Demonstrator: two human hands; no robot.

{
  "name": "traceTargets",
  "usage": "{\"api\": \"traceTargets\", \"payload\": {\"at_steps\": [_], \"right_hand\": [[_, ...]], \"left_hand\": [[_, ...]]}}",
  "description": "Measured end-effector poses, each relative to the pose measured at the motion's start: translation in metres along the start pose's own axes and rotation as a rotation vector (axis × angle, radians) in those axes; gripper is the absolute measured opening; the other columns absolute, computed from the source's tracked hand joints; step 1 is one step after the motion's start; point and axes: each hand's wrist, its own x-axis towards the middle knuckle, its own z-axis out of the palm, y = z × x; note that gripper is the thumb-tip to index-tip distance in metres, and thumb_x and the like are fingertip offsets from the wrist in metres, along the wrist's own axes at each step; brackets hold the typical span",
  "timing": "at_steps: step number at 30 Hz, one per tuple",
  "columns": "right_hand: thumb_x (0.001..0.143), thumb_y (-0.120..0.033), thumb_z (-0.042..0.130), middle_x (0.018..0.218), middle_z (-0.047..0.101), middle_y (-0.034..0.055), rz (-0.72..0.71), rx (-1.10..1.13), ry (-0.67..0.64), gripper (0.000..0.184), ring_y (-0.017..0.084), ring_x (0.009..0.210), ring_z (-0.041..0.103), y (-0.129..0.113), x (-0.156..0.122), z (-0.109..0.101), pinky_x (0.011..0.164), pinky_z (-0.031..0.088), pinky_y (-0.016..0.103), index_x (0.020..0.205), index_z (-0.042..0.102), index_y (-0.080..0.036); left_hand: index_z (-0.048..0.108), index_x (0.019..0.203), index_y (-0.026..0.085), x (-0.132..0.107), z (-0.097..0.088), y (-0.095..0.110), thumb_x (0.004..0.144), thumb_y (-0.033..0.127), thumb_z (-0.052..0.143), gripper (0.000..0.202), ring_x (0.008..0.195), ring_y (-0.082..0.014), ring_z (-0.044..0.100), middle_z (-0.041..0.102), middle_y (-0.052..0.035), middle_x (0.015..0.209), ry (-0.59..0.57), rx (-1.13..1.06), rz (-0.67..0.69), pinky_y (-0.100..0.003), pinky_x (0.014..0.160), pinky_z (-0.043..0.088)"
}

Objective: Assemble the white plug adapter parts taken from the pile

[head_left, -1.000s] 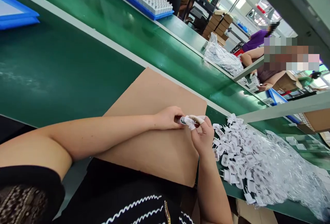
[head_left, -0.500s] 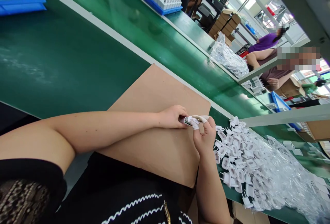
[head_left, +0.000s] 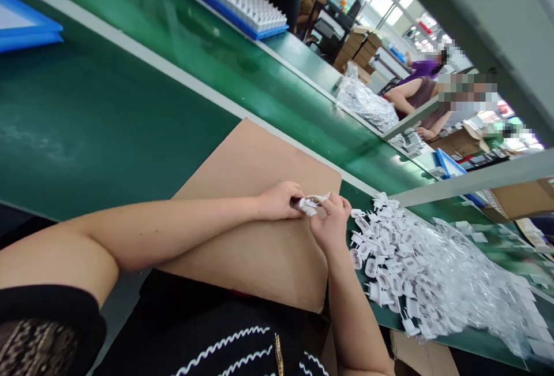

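Over a brown cardboard sheet (head_left: 255,162), both of my hands meet on one small white plug part (head_left: 308,205). My left hand (head_left: 279,200) pinches its left end with closed fingers. From the right, my right hand (head_left: 331,227) grips the same part, and pale finger cots cover its fingertips. A big pile of the same white plug parts (head_left: 389,254) lies just right of my right hand on the green bench, spilling from clear plastic bags (head_left: 471,289).
A green conveyor belt (head_left: 108,116) runs behind the cardboard. A blue tray filled with white parts (head_left: 242,0) sits at the far side, another blue tray (head_left: 26,29) at far left. A clear bag (head_left: 363,101) and stacked cartons (head_left: 359,47) lie beyond. Other people work at right.
My hands stay together on the plug part; my right-hand fingers have curled in closer over it. The view has shifted slightly.
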Motion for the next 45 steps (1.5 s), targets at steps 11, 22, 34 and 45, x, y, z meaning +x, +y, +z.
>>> {"api": "traceTargets", "payload": {"at_steps": [11,22,34,45], "right_hand": [[0.078,-0.016,0.071,0.093,0.061,0.001,0.157,0.269,0.148,0.024,0.02,0.094,0.059,0.006,-0.016,0.033,0.102,0.038,0.04,0.1,0.075,-0.026],[0.096,-0.032,0.062,0.108,0.061,0.006,0.355,0.489,0.213,0.033,0.02,0.089,0.062,0.007,-0.012,0.04,0.087,0.053,0.037,0.127,0.065,-0.022],[0.089,-0.024,0.064,0.122,0.065,0.0092,0.289,0.336,0.02,0.037,0.026,0.106,0.067,0.004,-0.012,0.044,0.092,0.053,0.039,0.126,0.064,-0.021],[0.082,-0.024,0.068,0.101,0.069,0.0047,0.307,0.345,0.107,0.023,0.023,0.087,0.066,0.01,-0.01,0.054,0.074,0.048,0.034,0.106,0.071,-0.023]], "left_hand": [[0.074,0.109,0.02,-0.004,0.005,0.016,0.083,0.037,0.067,0.032,0.104,-0.026,0.068,0.076,-0.0071,0.111,-0.062,0.043,-0.025,-0.036,0.094,0.053],[0.075,0.105,0.017,0.132,-0.043,-0.039,0.075,0.049,0.071,0.044,0.097,-0.029,0.071,0.078,-0.0086,0.104,0.223,0.419,-0.365,-0.031,0.083,0.052],[0.059,0.136,0.014,0.185,-0.047,-0.055,0.078,0.052,0.069,0.07,0.137,-0.0463,0.049,0.059,-0.024,0.143,0.558,0.59,-0.611,-0.055,0.111,0.041],[0.073,0.1,0.023,0.059,0.001,0.168,0.093,0.053,0.065,0.031,0.118,-0.0303,0.063,0.073,-0.0105,0.116,-0.014,-0.423,0.277,-0.042,0.105,0.05]]}}
